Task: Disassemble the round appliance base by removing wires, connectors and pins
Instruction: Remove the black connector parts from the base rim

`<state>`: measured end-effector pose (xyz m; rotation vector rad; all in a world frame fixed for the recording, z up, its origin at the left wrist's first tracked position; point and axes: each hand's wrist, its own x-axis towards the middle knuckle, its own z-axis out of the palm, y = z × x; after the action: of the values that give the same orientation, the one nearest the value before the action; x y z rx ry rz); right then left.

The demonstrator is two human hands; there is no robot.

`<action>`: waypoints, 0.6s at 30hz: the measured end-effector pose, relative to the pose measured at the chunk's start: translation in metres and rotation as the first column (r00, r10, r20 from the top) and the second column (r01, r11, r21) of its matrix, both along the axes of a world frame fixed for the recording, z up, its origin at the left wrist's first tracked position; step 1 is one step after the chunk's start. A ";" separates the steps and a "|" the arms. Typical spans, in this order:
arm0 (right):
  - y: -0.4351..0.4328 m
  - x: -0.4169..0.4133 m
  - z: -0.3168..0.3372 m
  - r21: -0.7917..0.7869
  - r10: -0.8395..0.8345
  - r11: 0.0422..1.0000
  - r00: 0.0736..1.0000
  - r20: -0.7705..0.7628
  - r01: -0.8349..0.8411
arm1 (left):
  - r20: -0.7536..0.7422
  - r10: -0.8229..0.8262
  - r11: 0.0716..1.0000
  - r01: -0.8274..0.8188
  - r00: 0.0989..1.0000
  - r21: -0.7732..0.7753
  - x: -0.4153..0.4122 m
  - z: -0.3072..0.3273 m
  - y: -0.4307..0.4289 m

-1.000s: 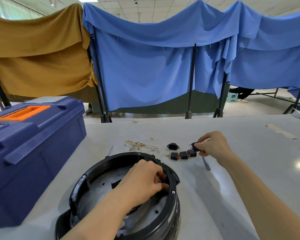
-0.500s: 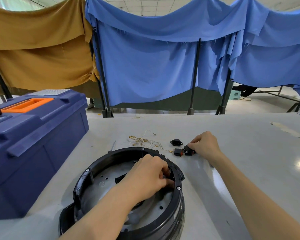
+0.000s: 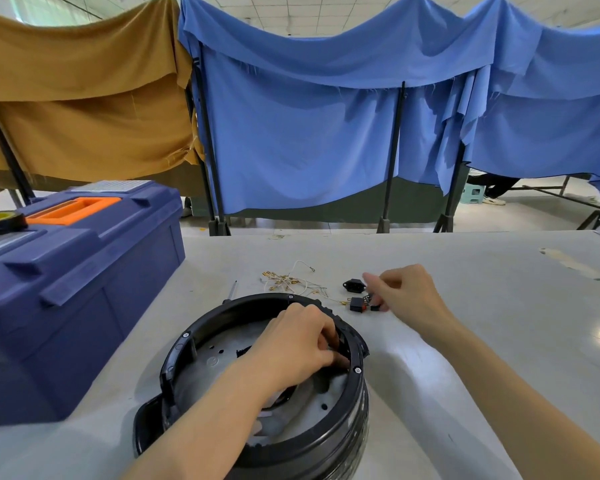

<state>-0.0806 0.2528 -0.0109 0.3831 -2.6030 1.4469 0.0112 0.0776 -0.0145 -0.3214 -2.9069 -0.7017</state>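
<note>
The left hand (image 3: 298,344) curls its grip on the round base (image 3: 326,445), inside the rim. The right hand (image 3: 409,296) is by the black connectors (image 3: 356,304); its grip is too blurry to tell.

Your round base (image 3: 354,420) sits on the table (image 3: 499,323) before you, left hand (image 3: 298,344) inside it at its right wall. Toolbox (image 3: 84,289) stands left of it. Behind the base lie wires (image 3: 288,282); right of them connectors (image 3: 357,304), at your right hand (image 3: 406,292).

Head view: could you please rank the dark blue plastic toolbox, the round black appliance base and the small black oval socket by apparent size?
Largest first:
dark blue plastic toolbox
round black appliance base
small black oval socket
</note>
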 end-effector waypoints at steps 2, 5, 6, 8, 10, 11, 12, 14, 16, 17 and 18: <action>-0.009 0.023 0.003 -0.029 0.140 0.990 0.987 0.079 -0.139 | 0.008 0.035 0.999 -0.035 0.999 0.004 0.002 0.004 -0.003; -0.019 0.044 -0.001 -0.028 0.237 0.972 0.960 0.150 -0.235 | 0.076 0.057 0.998 -0.057 0.996 -0.006 0.007 0.012 -0.007; -0.021 0.048 -0.004 -0.014 0.231 0.973 0.961 0.151 -0.231 | 0.093 0.058 0.998 -0.058 0.994 -0.006 0.009 0.014 -0.008; -0.023 0.052 -0.006 0.015 0.191 0.981 0.973 0.128 -0.195 | 0.115 0.052 0.997 -0.059 0.992 0.058 0.017 0.019 -0.006; -0.023 0.054 -0.007 0.052 0.161 0.985 0.984 0.075 -0.166 | 0.146 0.011 0.974 -0.044 0.989 0.222 0.031 0.023 0.002; -0.022 0.054 -0.007 0.055 0.157 0.986 0.986 0.052 -0.160 | 0.166 -0.017 0.957 -0.033 0.986 0.290 0.038 0.025 0.007; -0.021 0.053 -0.007 0.044 0.156 0.987 0.987 0.037 -0.157 | 0.184 -0.035 0.951 -0.023 0.982 0.308 0.046 0.026 0.013; -0.018 0.052 -0.008 -0.002 0.153 0.988 0.988 0.038 -0.153 | 0.183 0.022 0.990 -0.047 0.983 0.131 0.059 0.023 0.024; -0.015 0.050 -0.008 -0.069 0.168 0.984 0.982 0.083 -0.162 | 0.131 0.116 0.985 -0.097 0.985 -0.144 0.067 0.014 0.036; -0.013 0.049 -0.007 -0.083 0.189 0.980 0.976 0.107 -0.180 | 0.108 0.141 0.972 -0.117 0.984 -0.206 0.070 0.010 0.041; -0.010 0.048 -0.007 -0.078 0.219 0.974 0.967 0.127 -0.211 | 0.090 0.162 0.965 -0.139 0.983 -0.222 0.072 0.007 0.047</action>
<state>-0.0322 0.2423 -0.0176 0.5967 -2.6810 1.6749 0.0827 0.1244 -0.0079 -0.0838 -3.0746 -0.3931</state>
